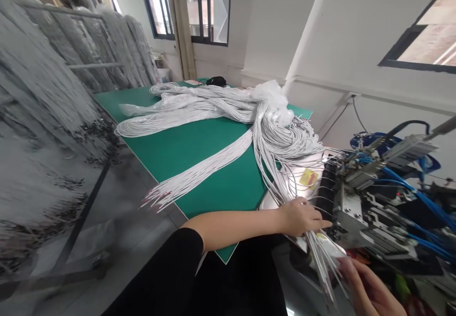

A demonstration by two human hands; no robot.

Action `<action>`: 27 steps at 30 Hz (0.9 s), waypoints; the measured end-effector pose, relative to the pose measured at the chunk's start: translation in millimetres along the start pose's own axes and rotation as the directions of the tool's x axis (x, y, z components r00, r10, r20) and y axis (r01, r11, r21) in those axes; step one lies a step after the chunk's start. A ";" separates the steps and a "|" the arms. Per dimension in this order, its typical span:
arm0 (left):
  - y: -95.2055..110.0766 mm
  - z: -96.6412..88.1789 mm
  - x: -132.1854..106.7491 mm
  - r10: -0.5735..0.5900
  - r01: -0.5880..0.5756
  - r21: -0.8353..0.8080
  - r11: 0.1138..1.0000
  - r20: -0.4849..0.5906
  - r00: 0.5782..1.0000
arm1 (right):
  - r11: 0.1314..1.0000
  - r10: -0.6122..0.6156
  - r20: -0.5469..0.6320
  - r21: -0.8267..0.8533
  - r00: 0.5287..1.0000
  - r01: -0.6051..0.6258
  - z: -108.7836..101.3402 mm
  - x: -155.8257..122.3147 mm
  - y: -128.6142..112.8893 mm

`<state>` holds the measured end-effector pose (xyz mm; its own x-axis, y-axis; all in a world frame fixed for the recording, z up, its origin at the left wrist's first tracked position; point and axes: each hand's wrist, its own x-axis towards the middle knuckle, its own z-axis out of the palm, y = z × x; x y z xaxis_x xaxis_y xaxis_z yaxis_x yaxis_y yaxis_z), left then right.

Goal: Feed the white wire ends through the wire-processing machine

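My left hand (299, 216) reaches across at the right edge of the table, closed over a bundle of thin white cables (280, 180). One of its fingers points toward the machine (351, 206). Below the hand, the loose cable ends (320, 259) fan downward, blurred at the tips. At the lower right, my right hand (366, 287) pinches a single white cable between thumb and finger, beside those ends. Its other fingers are partly out of frame.
A green table (149, 157) bears heaped white cables (210, 104), clear plastic wrap (272, 97) and a separate cable bunch (203, 173) with reddish tips over its edge. Racks of hanging cables (53, 69) stand left. Blue air hoses (402, 185) run over the machine.
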<state>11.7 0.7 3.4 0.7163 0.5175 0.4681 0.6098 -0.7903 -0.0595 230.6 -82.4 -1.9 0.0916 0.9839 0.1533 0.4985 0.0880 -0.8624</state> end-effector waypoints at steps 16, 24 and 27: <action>7.6 3.1 -5.0 -0.027 0.009 -0.086 0.996 -0.211 0.977 | 0.954 -0.033 -0.196 0.287 0.980 0.089 26.4 30.7 -9.5; 8.4 0.9 -2.2 0.011 -0.019 -0.041 0.999 -0.188 0.982 | 0.946 -0.071 -0.147 0.304 0.987 0.114 23.7 34.1 -8.6; 9.4 2.5 -1.5 0.000 -0.005 -0.026 1.000 -0.191 0.982 | 0.940 -0.059 -0.077 0.330 0.995 0.082 19.8 35.7 -8.3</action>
<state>17.2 -6.7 0.0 0.6385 0.4451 0.6278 0.5971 -0.8012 -0.0394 212.7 -44.9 1.2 0.1282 0.9620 0.2410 0.1914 0.2144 -0.9578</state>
